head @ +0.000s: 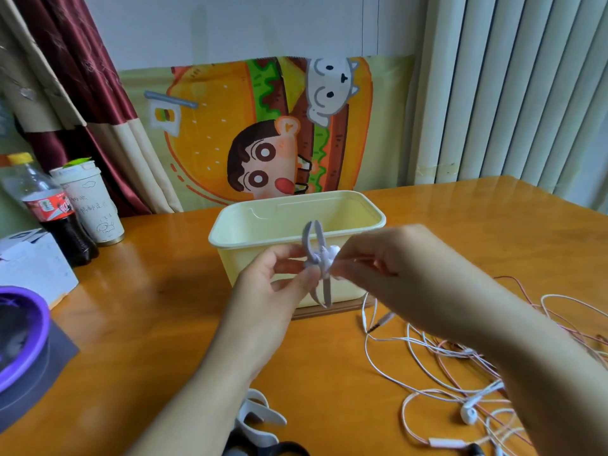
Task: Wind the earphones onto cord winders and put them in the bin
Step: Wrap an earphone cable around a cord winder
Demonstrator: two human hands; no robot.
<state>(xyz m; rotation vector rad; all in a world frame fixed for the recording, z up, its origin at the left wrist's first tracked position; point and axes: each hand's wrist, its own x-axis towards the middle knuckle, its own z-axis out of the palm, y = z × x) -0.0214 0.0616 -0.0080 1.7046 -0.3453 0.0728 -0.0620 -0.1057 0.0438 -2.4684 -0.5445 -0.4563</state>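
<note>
The person's left hand [276,281] and right hand [398,268] are both bare. The left forearm [204,390] and right forearm [543,373] are bare too, uncovered down to the lower edge. The fingers [285,255] look slightly blurred.

Light: soft daylight, fairly bright, from the right by the blinds [513,93].
Glare: sheen on worktop [148,340], upper right & left-centre.
Shadows: faint, soft patch left of bin [232,258].
Blur: left hand [273,287], right hand [394,268] fingertips + cord winder [314,236] smeared, centre.
Sharp: earphones [468,414], lower right.
Distortion: wide-angle bend at edges; blinds, curtain [82,77] lean.
</note>
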